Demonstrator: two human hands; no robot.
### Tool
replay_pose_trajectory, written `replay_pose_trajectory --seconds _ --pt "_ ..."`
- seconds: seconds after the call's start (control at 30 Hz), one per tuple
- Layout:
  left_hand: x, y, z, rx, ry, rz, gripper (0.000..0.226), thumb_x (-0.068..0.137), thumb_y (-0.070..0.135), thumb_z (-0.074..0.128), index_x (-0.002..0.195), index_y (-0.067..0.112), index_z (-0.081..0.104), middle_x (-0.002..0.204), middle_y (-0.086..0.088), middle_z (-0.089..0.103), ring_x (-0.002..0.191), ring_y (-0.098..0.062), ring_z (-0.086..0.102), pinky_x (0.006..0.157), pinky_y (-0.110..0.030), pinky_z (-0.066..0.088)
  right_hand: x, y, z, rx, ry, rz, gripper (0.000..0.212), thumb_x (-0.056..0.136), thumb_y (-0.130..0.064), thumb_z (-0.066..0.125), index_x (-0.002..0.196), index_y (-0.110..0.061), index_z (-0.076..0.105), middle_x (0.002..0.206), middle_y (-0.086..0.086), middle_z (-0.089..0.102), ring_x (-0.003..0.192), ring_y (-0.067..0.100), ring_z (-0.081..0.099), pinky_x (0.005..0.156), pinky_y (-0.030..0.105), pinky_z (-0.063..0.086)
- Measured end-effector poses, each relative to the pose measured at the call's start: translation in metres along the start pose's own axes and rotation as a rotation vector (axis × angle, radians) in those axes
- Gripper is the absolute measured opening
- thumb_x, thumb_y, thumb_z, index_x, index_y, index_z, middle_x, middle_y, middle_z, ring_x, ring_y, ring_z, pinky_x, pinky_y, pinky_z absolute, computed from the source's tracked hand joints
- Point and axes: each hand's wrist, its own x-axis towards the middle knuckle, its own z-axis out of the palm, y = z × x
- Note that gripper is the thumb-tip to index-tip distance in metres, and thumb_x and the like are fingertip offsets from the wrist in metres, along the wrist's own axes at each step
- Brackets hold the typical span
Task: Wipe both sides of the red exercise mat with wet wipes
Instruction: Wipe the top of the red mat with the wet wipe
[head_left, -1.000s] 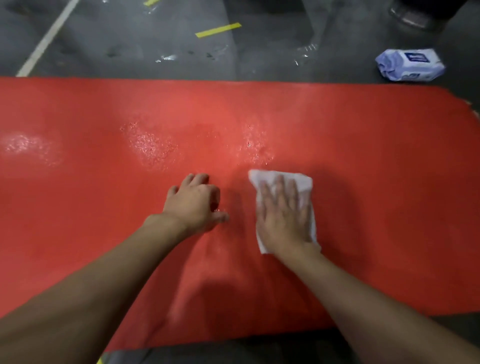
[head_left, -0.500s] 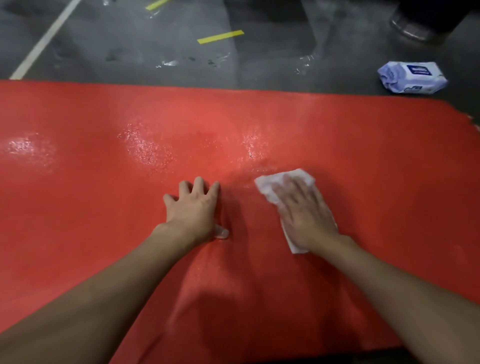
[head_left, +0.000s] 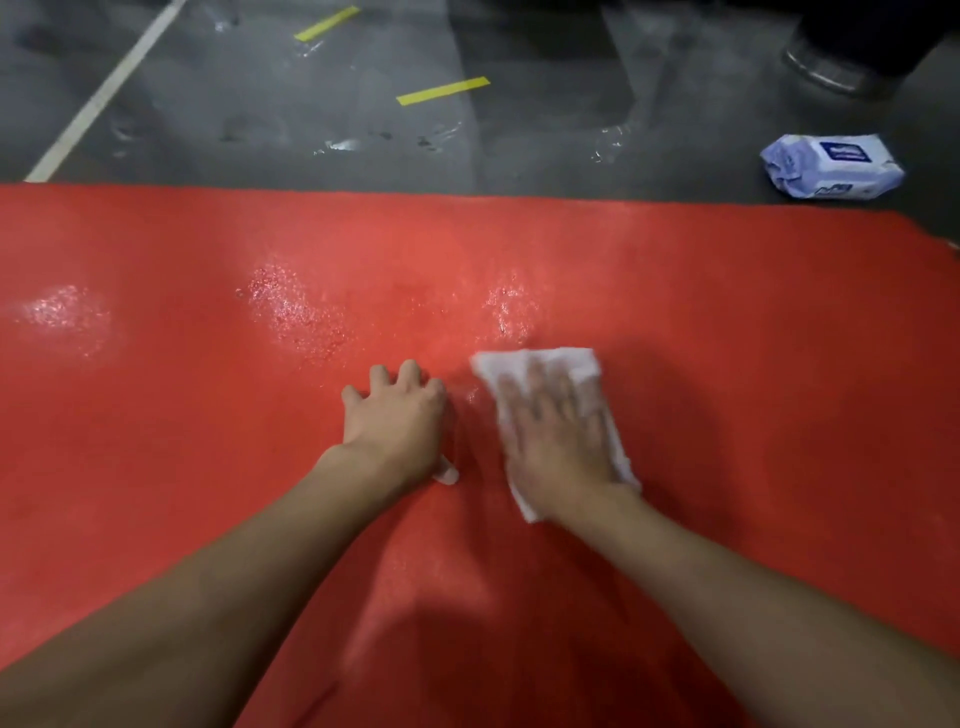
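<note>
the red exercise mat (head_left: 727, 364) is spread flat on the grey floor (head_left: 260, 130), with wet patches seen on its far half. a white wet wipe (head_left: 582, 364) is pressed onto the mat's middle by the right grip (head_left: 558, 436), fingers laid straight, nothing clenched. the left grip (head_left: 397, 421) is rested just beside it on the mat, released. a pack of wipes (head_left: 831, 166) is seen on the floor beyond the far right corner.

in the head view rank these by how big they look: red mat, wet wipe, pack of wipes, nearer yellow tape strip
1. red mat
2. wet wipe, partly under the right hand
3. pack of wipes: close to the wipe and farther away, so their order is unsure
4. nearer yellow tape strip
</note>
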Motion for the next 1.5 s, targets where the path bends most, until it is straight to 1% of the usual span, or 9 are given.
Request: replay_pose_trajectory --seconds 0.1,0.27,0.43,0.77,0.9,1.07,1.23,1.4,1.5 --pt "0.01 -0.005 -0.004 -0.01 0.036 0.025 0.076 0.06 0.057 0.082 0.124 0.027 0.053 0.129 -0.001 0.038 0.127 -0.029 0.034 0.096 -0.05 0.034 0.008 0.025 -0.013 -0.059 -0.038 -0.276 0.064 0.097 -0.049 0.0 0.156 -0.034 0.021 0.165 0.0 0.014 0.153 0.021 0.007 0.12 0.046 -0.002" --pt "0.017 -0.009 0.0 -0.035 0.012 0.06 0.086 0.057 0.051 0.086 0.125 0.022 0.043 0.143 0.0 0.04 0.138 -0.03 0.029 0.102 -0.048 0.034 0.035 0.022 -0.013 0.007 0.035 0.227 0.057 0.103 -0.044 0.011 0.158 -0.032 0.007 0.167 -0.001 -0.001 0.153 0.022 -0.004 0.122 0.048 -0.006" --pt "0.025 -0.009 -0.015 0.002 -0.059 0.068 0.088 0.05 0.06 0.087 0.117 0.024 0.044 0.124 -0.001 0.054 0.12 -0.03 0.048 0.093 -0.046 0.045 0.029 0.016 -0.016 -0.045 -0.023 -0.265 0.065 0.096 -0.048 -0.004 0.158 -0.033 0.01 0.167 0.001 0.002 0.153 0.02 -0.004 0.123 0.043 -0.007" --pt "0.05 -0.002 -0.031 0.12 -0.023 -0.009 0.1 0.062 0.069 0.077 0.141 0.028 0.033 0.13 -0.003 0.052 0.122 -0.035 0.049 0.096 -0.047 0.04 0.059 0.031 -0.019 -0.049 0.005 -0.316 0.067 0.097 -0.044 -0.003 0.158 -0.021 0.014 0.166 -0.003 0.002 0.153 0.014 -0.003 0.123 0.042 -0.001" --pt "0.057 0.0 -0.027 0.129 -0.051 -0.029 0.109 0.061 0.069 0.077 0.147 0.025 0.026 0.136 -0.004 0.037 0.129 -0.034 0.035 0.097 -0.051 0.036 0.082 0.038 -0.019 0.032 0.091 0.05 0.058 0.103 -0.04 0.016 0.158 -0.019 0.018 0.167 -0.001 0.006 0.153 0.016 0.001 0.123 0.042 -0.003" --pt "0.064 -0.006 -0.034 0.063 -0.093 0.058 0.094 0.054 0.063 0.084 0.129 0.02 0.049 0.143 0.0 0.033 0.135 -0.028 0.031 0.104 -0.047 0.039 0.079 0.038 -0.02 -0.046 0.037 -0.304 0.067 0.096 -0.047 -0.001 0.157 -0.029 0.021 0.166 -0.001 0.011 0.153 0.018 0.007 0.123 0.043 0.002" --pt "0.077 -0.011 -0.048 -0.008 -0.045 0.024 0.069 0.056 0.054 0.088 0.111 0.024 0.06 0.121 0.0 0.055 0.117 -0.03 0.052 0.09 -0.039 0.047 0.109 0.033 -0.02 0.041 0.1 0.124 0.057 0.104 -0.041 0.016 0.158 -0.025 0.015 0.167 0.001 0.005 0.153 0.022 0.002 0.122 0.047 -0.004" --pt "0.087 -0.007 -0.047 0.088 0.015 0.009 0.082 0.053 0.054 0.089 0.118 0.026 0.048 0.119 0.001 0.051 0.115 -0.032 0.05 0.089 -0.041 0.04 0.106 0.039 -0.022 -0.06 0.051 -0.316 0.064 0.098 -0.046 -0.002 0.157 -0.031 0.017 0.166 -0.004 0.008 0.153 0.017 0.006 0.123 0.045 0.004" --pt "0.091 -0.013 -0.045 0.062 0.005 0.016 0.082 0.048 0.061 0.087 0.116 0.032 0.049 0.117 0.006 0.047 0.115 -0.028 0.045 0.087 -0.041 0.037 0.133 0.052 -0.027 0.005 0.103 0.06 0.054 0.105 -0.042 0.015 0.157 -0.031 0.018 0.166 -0.006 0.009 0.153 0.014 0.004 0.123 0.043 0.003"
